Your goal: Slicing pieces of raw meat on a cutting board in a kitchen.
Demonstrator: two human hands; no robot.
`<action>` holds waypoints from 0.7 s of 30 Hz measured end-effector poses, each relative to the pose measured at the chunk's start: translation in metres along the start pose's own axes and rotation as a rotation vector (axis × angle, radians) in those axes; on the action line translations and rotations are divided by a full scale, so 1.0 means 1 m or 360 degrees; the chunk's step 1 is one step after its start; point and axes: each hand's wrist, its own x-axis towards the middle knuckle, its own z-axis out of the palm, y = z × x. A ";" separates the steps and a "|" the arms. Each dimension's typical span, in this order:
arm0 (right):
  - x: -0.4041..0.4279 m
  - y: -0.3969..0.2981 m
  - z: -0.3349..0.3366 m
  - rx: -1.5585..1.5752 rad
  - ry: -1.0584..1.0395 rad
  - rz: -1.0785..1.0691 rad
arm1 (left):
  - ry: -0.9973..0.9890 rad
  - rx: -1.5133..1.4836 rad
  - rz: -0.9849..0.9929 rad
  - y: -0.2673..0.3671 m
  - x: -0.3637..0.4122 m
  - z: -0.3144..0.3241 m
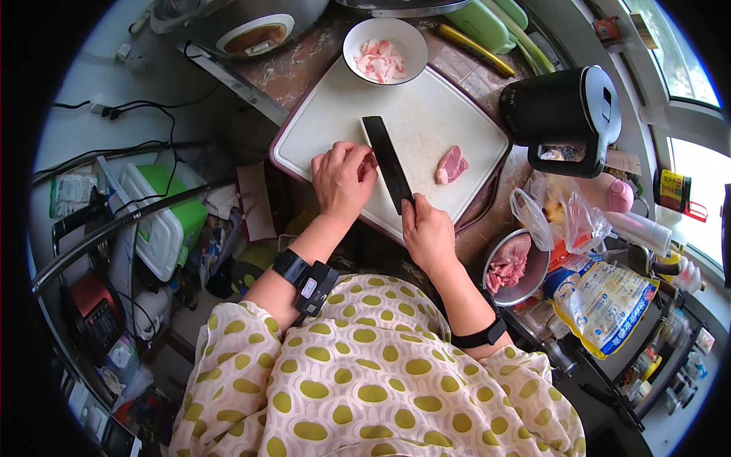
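My right hand (pixel 428 231) grips the handle end of a dark-bladed cleaver (pixel 388 163), which points away from me over the white cutting board (pixel 320 128). Just left of the blade is my left hand (pixel 344 178), its fingers curled in; whether something is pinched in them is hidden. A piece of raw meat (pixel 452 166) lies on the board to the right of the blade. At the board's far corner, a white bowl (pixel 421 48) holds thin slices of pale, fatty meat (pixel 379 60). More raw meat (pixel 508 263) is in a metal bowl (pixel 537 265) by my right forearm.
A black electric kettle (pixel 542 108) stands right of the board, near a knotted clear plastic bag (pixel 577 211). Beyond the board are a yellow-handled tool (pixel 477 50) and green cutting boards (pixel 485 25). A blue-and-yellow printed bag (pixel 602 303) lies at the right. Left is a metal rail (pixel 131 228).
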 end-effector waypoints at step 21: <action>0.002 -0.005 0.001 -0.0326 -0.0080 -0.0187 | -0.0139 -0.0038 0.0087 -0.005 0.004 -0.001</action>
